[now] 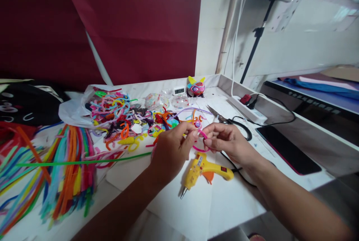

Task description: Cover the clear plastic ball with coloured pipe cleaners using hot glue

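A pink pipe cleaner (202, 133) is pinched between the fingertips of my left hand (171, 147) and my right hand (230, 141). Its lower part curves in a loop beneath the fingers. Just beyond my fingertips is a small round purple eye-like piece (198, 124); whether it is joined to the pink pipe cleaner I cannot tell. A yellow hot glue gun (200, 168) with an orange trigger lies below my hands, its metal nozzle pointing toward me. One long green pipe cleaner (84, 163) runs from the left to behind my left wrist.
Bundled pipe cleaners (70, 170) lie at left, beside a heap of twisted pieces (112, 108). Scissors (224, 118), a power strip (248, 109) and a phone (288, 150) are at right. Behind stand a small digital clock (178, 90) and a colourful yellow-horned figure (196, 87).
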Tool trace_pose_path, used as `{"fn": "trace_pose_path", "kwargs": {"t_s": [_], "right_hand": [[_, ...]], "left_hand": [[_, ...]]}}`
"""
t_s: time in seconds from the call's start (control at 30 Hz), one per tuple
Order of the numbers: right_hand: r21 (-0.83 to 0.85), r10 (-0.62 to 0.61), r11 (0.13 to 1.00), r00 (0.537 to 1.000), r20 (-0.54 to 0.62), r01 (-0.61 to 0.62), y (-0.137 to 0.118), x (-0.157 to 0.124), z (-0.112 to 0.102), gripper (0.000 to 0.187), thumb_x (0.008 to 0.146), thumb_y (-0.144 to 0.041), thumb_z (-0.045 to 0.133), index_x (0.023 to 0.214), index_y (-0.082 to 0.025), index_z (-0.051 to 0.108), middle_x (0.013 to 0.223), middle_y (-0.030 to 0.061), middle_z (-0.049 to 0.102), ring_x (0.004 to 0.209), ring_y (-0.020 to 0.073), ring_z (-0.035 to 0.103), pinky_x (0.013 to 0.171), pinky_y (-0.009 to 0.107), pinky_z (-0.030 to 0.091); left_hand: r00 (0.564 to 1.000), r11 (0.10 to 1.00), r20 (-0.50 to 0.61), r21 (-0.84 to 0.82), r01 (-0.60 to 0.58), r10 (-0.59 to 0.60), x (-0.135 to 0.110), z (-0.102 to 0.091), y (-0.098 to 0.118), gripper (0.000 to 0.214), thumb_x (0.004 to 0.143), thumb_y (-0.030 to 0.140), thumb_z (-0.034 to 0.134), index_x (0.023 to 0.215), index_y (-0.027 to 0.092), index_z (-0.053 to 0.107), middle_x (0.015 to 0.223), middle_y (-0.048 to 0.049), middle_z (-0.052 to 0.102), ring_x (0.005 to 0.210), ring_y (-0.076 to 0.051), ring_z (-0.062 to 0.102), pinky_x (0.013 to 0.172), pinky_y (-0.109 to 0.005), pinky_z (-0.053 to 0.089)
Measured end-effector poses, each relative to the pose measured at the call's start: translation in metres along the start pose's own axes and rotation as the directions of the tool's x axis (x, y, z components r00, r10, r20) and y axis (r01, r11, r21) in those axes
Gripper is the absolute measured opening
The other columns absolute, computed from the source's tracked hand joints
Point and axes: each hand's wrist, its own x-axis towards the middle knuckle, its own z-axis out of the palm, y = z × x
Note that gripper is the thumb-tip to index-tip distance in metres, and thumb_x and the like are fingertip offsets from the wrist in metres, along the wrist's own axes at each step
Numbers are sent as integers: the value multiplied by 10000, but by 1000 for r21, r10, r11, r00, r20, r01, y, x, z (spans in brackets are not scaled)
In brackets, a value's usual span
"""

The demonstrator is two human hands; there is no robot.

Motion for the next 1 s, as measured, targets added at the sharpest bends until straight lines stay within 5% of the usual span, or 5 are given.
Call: {"fn": "trace_pose_path", "kwargs": {"t_s": [0.1, 0.47, 0.67, 0.83, 1.0], "right_hand": [[24, 24, 999, 999, 32, -25, 1, 1, -3, 169, 757, -251, 789, 898, -174, 739, 651, -11, 672, 534, 53, 537, 522, 159, 410], [159, 25, 985, 967, 254, -67, 0, 0, -10, 225, 765, -259, 777, 943, -138, 711, 774, 22, 680, 699, 100, 630, 676, 203, 480], [142, 39, 987, 973, 229, -73, 4, 0, -8, 178, 767, -257, 781, 873, -153, 684, 788, 12, 656, 698, 100, 582, 677, 220, 452], [128, 43, 990, 985, 168, -65, 2, 0, -5, 192, 765, -298, 782, 865, -166, 686, 800, 14, 642, 742, 123, 568, 720, 254, 446], [108, 32, 993, 995, 92, -42, 2, 1, -6, 189, 756, -307, 792, 847, -175, 694, 764, -2, 629, 714, 113, 555, 716, 250, 441]], "left_hand": [[987, 970, 54, -182, 158, -151, 2, -2, 0, 151, 916, 294, 493, 849, 190, 578, 564, 70, 586, 369, -71, 475, 429, -200, 368], [991, 981, 29, -139, 134, -131, 4, -6, -2, 164, 889, 313, 524, 813, 182, 586, 588, 59, 541, 535, -96, 479, 524, -217, 341], [989, 978, 12, -143, 151, -150, 4, -6, -2, 193, 887, 349, 537, 860, 182, 629, 529, 75, 445, 484, -93, 402, 472, -215, 286], [994, 983, 31, -146, 109, -106, 4, -8, 1, 202, 895, 332, 539, 873, 198, 689, 647, 43, 593, 565, -96, 484, 512, -206, 339], [982, 926, 94, -329, 187, -165, 6, -10, 4, 185, 878, 328, 544, 783, 184, 614, 564, 59, 490, 487, -84, 402, 455, -208, 299]]}}
